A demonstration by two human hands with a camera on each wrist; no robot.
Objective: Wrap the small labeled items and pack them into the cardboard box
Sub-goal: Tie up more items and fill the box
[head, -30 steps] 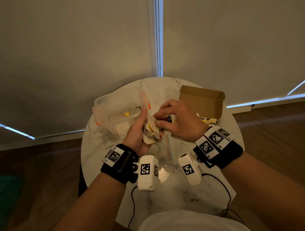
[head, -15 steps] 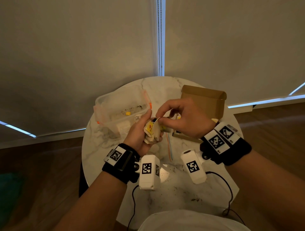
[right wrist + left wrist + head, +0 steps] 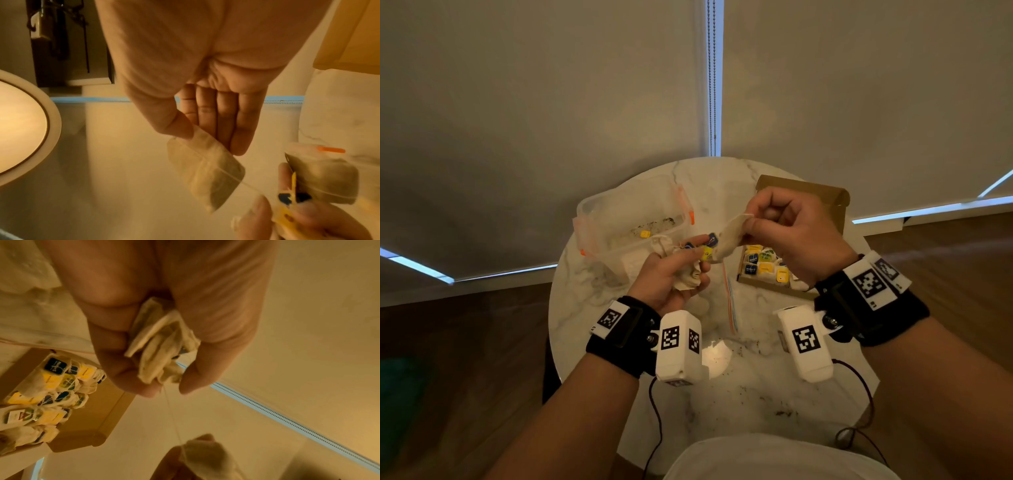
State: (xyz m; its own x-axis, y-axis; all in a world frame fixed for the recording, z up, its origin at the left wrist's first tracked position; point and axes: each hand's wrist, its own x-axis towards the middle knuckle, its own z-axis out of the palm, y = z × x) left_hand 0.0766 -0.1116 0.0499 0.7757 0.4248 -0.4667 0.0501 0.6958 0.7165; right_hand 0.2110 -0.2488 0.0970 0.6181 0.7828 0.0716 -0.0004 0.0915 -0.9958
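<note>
left hand: grip closed around a crumpled bunch of tea bags with tags at the fingertips | right hand: grip pinching one tea bag by its top, thumb against fingers, raised above the table | thread: runs between bag and bunch | cardboard box: open, just under right hand, wrapped labeled bags inside | clear plastic container: left of the box

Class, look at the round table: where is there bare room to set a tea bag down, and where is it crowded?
Bare marble lies on the table near the person, below the zip bag. Crowded: the far side, with the clear container left and the cardboard box right.
</note>
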